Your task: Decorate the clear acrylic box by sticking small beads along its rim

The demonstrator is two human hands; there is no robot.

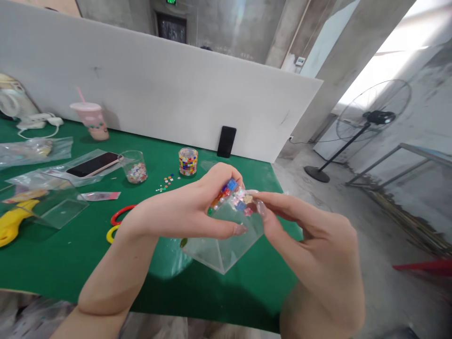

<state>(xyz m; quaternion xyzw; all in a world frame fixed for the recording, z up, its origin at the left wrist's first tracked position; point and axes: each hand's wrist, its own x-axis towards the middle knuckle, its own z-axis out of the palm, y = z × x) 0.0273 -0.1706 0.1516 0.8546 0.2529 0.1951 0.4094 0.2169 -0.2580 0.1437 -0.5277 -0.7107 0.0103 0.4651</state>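
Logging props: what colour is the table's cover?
The table cover is plain green, shown clearly in the head view.

I see a white board behind the green desk, grey concrete walls, a bare floor, a standing fan and daylight pouring in at right.

Bare concrete workshop hall: green craft table, white partition board, standing fan.

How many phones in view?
2. A pink phone lies on a plastic bag at left; a black phone leans against the white board. Others may hide under bags.
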